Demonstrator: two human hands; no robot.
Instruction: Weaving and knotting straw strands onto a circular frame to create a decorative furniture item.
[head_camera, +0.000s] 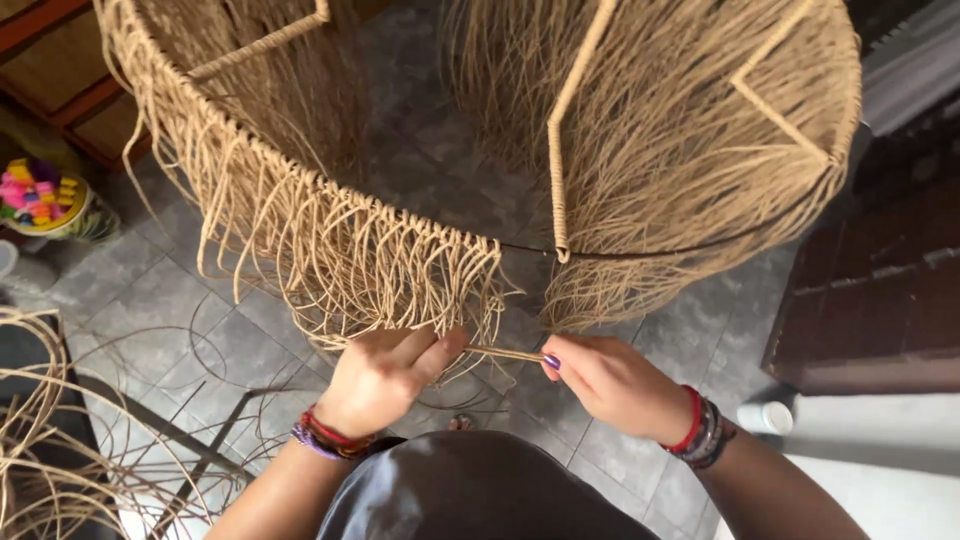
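A large round wire frame (640, 252) wrapped and hung with tan fibre strands (340, 250) fills the upper view. My left hand (385, 375) and my right hand (615, 385) both pinch one tan strand (505, 354) stretched level between them, just below the frame's near rim. The left hand's fingers sit against the hanging fringe. Bracelets circle both wrists. A bare stretch of dark wire shows on the rim between the knotted fringe and a wrapped upright spoke (560, 150).
Grey floor tiles (150, 290) lie below. Loose strands and wire rings (60, 440) pile at the lower left. A bowl of colourful pieces (40, 195) sits far left. Dark wooden furniture (880, 290) stands right, with a small white cup (765, 417) beside it.
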